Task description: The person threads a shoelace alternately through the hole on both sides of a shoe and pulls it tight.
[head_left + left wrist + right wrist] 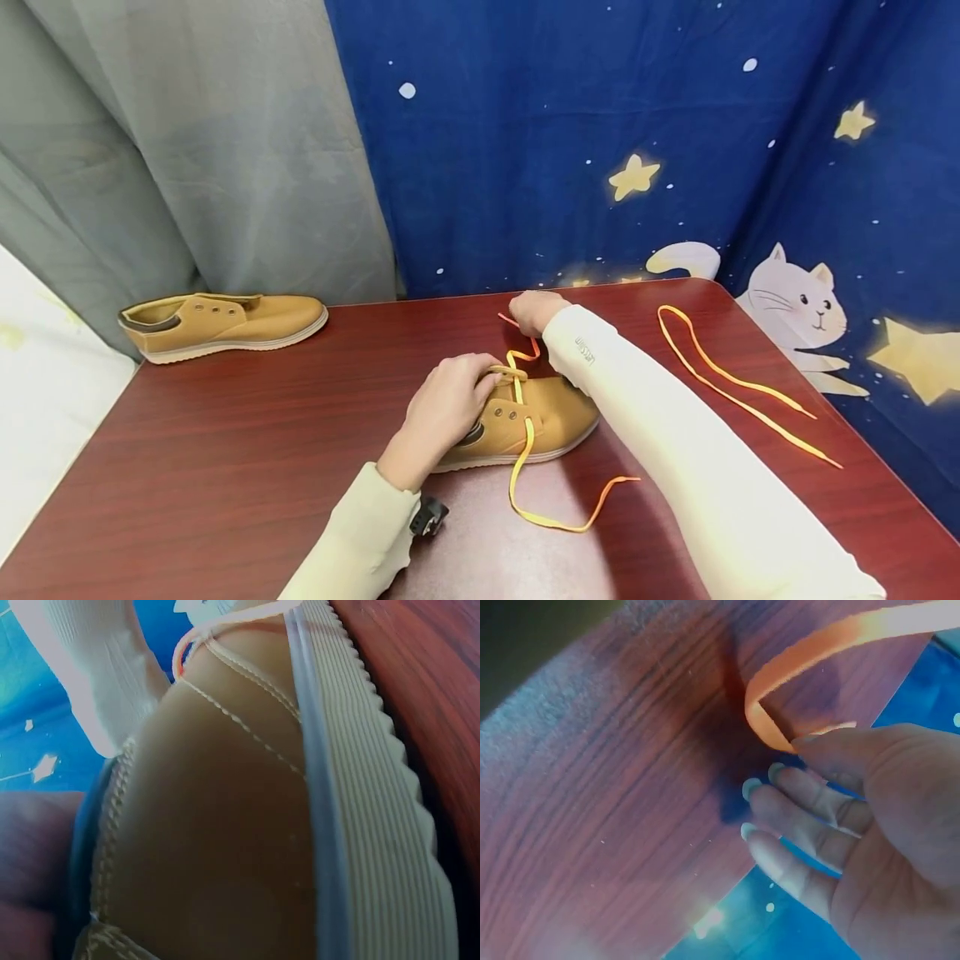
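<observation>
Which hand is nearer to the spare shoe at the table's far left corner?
Left. The left hand grips the near shoe mid-table, on the side toward the spare shoe. The right hand pinches the lace beyond it, farther right.

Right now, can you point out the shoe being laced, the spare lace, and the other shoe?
shoe being laced [551,412], head view, on its toe.
spare lace [738,385], head view, mid-length.
other shoe [277,312], head view, on its toe.
</observation>
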### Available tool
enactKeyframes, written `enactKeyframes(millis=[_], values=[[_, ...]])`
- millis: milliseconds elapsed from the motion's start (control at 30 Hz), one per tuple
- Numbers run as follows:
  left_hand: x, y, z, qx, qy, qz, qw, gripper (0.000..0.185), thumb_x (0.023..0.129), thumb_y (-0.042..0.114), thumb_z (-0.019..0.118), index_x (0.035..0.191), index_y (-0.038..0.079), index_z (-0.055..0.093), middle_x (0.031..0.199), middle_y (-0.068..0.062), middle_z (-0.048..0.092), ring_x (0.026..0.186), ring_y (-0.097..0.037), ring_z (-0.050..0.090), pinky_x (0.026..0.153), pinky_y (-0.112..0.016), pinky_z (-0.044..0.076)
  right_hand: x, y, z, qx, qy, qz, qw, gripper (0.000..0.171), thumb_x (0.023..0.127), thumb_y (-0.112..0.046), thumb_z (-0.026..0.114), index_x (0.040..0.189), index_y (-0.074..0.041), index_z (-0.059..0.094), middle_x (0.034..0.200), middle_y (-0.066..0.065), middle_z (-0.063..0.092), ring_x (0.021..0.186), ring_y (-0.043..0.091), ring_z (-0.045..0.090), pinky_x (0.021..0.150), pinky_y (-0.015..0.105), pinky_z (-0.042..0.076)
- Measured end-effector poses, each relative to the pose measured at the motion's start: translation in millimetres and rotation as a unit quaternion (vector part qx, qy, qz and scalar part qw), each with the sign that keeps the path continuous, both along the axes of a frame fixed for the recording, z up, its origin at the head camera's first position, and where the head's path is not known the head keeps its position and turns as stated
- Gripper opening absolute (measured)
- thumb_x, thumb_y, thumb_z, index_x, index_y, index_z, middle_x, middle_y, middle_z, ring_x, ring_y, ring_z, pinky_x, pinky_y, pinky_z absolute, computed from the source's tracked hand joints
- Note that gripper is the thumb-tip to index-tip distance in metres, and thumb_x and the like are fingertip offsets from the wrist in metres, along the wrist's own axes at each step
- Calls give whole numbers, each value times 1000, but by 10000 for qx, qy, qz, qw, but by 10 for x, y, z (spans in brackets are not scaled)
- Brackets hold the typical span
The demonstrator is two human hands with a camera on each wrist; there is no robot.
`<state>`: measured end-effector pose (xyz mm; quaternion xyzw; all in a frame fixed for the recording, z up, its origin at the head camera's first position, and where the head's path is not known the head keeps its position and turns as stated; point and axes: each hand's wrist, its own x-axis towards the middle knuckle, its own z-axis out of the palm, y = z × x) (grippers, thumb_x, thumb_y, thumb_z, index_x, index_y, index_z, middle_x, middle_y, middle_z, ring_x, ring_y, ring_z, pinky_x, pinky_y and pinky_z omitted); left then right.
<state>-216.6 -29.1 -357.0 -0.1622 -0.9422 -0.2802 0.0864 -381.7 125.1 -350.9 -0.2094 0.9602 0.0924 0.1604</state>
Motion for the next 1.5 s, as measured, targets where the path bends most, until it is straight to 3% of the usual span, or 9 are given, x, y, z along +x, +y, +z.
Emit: enactKeyframes(millis=[133, 267, 467, 667, 833, 1133, 1233, 1333, 1500], values=[[-30, -34, 1, -27, 26, -201, 9998, 9, 97, 17, 67, 100, 19, 75, 82, 7, 69, 70, -11, 54, 67, -28, 46, -3, 43, 19, -195, 18, 329, 9993, 18, 96, -4, 52, 84, -11, 64, 83, 4, 60, 77, 20, 54, 69, 31, 47], [-43, -53, 7, -66, -1, -349, 9994, 10, 98, 18, 65, 100, 19, 75, 85, 6, 70, 71, -11, 55, 69, -29, 47, 2, 188, 60, -1293, -57, 351, 9910, 13, 92, -3, 59, 81, -9, 62, 78, 4, 68, 73, 20, 63, 65, 23, 45], [-52, -65, -3, -72, -49, -390, 9992, 13, 100, 19, 64, 105, 19, 75, 96, 5, 75, 80, -11, 62, 77, -32, 53, 132, 390, 136, -3417, -589, 318, 9374, 16, 94, 1, 60, 106, 1, 70, 95, 16, 78, 81, 32, 75, 64, 26, 57], [-44, -83, -21, 197, -162, -186, 9995, 18, 96, 17, 69, 113, 18, 75, 104, 4, 77, 85, -12, 65, 79, -33, 53, 392, 437, 186, -4491, -719, 153, 8904, 20, 99, -13, 63, 113, -5, 75, 100, 19, 77, 83, 33, 72, 71, 33, 59], [-33, -74, 5, 378, -213, -9, 9991, 23, 91, 17, 74, 115, 17, 74, 108, 0, 75, 93, -16, 66, 84, -37, 54, 617, 431, 203, -4779, -444, 144, 8772, 19, 99, -20, 64, 109, -10, 78, 99, 11, 79, 80, 20, 67, 65, 23, 49], [31, -72, 67, 820, 138, 261, 9962, 24, 85, 23, 76, 108, 18, 76, 104, -1, 69, 100, -19, 59, 84, -37, 51, 1035, 410, 341, -5055, 721, -340, 8591, 19, 92, -27, 75, 107, -16, 81, 97, 4, 74, 78, 17, 55, 67, 28, 44], [76, -96, 130, 820, 182, 196, 9963, 13, 85, 25, 73, 97, 20, 75, 86, 4, 65, 80, -14, 57, 69, -31, 47, 1149, 424, 402, -5478, 460, -358, 8346, 19, 94, -25, 73, 107, -13, 80, 84, 8, 73, 67, 16, 57, 60, 25, 46], [135, -121, 198, 490, -212, -81, 9985, 9, 88, 28, 71, 93, 22, 76, 74, 11, 65, 66, -7, 55, 61, -27, 45, 1254, 443, 448, -5849, 69, -359, 8103, 20, 96, -23, 70, 110, -11, 77, 82, 11, 76, 61, 15, 62, 53, 27, 48], [208, -151, 228, -96, -918, -709, 9932, 14, 92, 30, 70, 81, 22, 73, 64, 11, 57, 60, -6, 48, 58, -24, 40, 1441, 489, 481, -5905, -291, -103, 8064, 26, 98, -12, 65, 123, -11, 72, 106, 11, 78, 75, 10, 68, 57, 31, 54]])
